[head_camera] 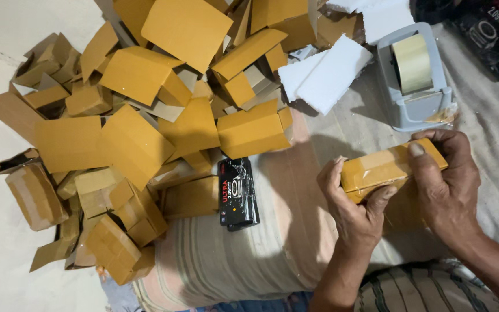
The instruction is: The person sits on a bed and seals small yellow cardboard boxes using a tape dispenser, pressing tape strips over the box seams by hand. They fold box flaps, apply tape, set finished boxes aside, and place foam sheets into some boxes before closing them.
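A small brown cardboard box (pixel 389 167) with clear tape on it is held level in front of me, in both hands. My left hand (pixel 353 211) grips its left end, thumb underneath. My right hand (pixel 449 185) clasps the right end, with the thumb pressed along the top face. Just beyond the box stands a grey tape dispenser (pixel 414 81) with a roll of clear tape.
A big heap of brown cardboard boxes (pixel 134 133) covers the left half. A black glossy product box (pixel 238 193) lies on the striped cloth (pixel 232 266). White foam pieces (pixel 327 72) lie by the dispenser. More black packs (pixel 492 34) sit at top right.
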`<control>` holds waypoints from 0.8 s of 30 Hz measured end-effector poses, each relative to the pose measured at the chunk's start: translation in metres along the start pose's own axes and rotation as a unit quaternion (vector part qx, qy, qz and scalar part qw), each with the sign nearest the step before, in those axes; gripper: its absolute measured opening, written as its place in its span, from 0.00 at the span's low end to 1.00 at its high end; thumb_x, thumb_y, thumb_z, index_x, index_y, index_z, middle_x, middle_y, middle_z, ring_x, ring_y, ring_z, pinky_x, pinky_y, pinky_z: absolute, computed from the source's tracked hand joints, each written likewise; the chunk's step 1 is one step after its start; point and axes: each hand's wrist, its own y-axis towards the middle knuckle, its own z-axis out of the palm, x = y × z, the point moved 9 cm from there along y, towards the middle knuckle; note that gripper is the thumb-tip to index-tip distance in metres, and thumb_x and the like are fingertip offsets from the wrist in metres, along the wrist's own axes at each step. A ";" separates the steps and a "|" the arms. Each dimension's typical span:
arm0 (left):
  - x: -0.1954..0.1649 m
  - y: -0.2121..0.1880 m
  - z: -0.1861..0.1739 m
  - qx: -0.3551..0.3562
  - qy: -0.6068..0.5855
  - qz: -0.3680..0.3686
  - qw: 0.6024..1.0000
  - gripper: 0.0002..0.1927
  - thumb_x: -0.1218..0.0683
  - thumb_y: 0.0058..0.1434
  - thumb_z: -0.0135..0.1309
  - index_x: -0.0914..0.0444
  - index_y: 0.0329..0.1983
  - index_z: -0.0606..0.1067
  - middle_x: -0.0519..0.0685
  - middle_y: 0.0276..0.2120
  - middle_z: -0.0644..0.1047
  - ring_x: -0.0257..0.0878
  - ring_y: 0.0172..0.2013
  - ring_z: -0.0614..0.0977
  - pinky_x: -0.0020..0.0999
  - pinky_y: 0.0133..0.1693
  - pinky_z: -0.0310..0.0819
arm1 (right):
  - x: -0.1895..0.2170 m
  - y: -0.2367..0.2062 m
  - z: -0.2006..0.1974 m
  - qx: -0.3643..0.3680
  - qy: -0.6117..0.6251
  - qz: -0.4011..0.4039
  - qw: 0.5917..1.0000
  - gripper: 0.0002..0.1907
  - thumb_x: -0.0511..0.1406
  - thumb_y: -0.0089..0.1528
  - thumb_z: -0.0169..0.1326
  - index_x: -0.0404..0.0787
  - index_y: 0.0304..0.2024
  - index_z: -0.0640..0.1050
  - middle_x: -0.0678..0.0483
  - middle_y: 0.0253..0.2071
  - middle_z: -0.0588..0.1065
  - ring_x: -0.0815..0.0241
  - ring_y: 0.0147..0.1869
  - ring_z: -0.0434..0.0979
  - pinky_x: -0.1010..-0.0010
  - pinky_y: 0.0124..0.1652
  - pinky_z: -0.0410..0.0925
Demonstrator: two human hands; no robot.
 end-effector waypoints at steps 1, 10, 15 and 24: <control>0.003 0.000 0.001 -0.001 0.000 0.002 1.000 0.39 0.40 0.74 0.55 0.70 0.75 0.56 0.60 0.64 0.65 0.52 0.63 0.72 0.46 0.66 0.69 | 0.001 0.001 0.000 0.000 0.023 -0.015 1.000 0.13 0.37 0.75 0.50 0.32 0.55 0.69 0.53 0.49 0.73 0.69 0.50 0.70 0.76 0.52 0.66; 0.022 0.001 0.000 -0.071 -0.021 -0.022 0.997 0.27 0.44 0.83 0.32 0.72 0.69 0.63 0.65 0.61 0.73 0.54 0.61 0.79 0.48 0.63 0.75 | 0.006 0.004 0.003 0.000 -0.031 -0.040 0.999 0.13 0.37 0.76 0.50 0.32 0.55 0.69 0.52 0.46 0.73 0.67 0.47 0.71 0.74 0.51 0.67; 0.013 0.018 -0.002 -0.079 -0.130 -0.047 0.987 0.29 0.45 0.78 0.36 0.73 0.70 0.60 0.65 0.60 0.74 0.50 0.57 0.79 0.44 0.60 0.76 | 0.008 0.005 0.004 0.003 -0.042 -0.030 0.999 0.16 0.38 0.75 0.50 0.33 0.57 0.68 0.51 0.48 0.73 0.65 0.49 0.71 0.73 0.48 0.67; 0.008 0.018 0.004 -0.041 -0.080 -0.164 0.982 0.24 0.55 0.76 0.39 0.71 0.72 0.60 0.63 0.59 0.69 0.49 0.59 0.73 0.45 0.62 0.68 | 0.006 0.002 0.008 0.015 -0.027 -0.018 0.999 0.17 0.38 0.74 0.49 0.32 0.58 0.67 0.50 0.45 0.73 0.66 0.48 0.72 0.73 0.47 0.68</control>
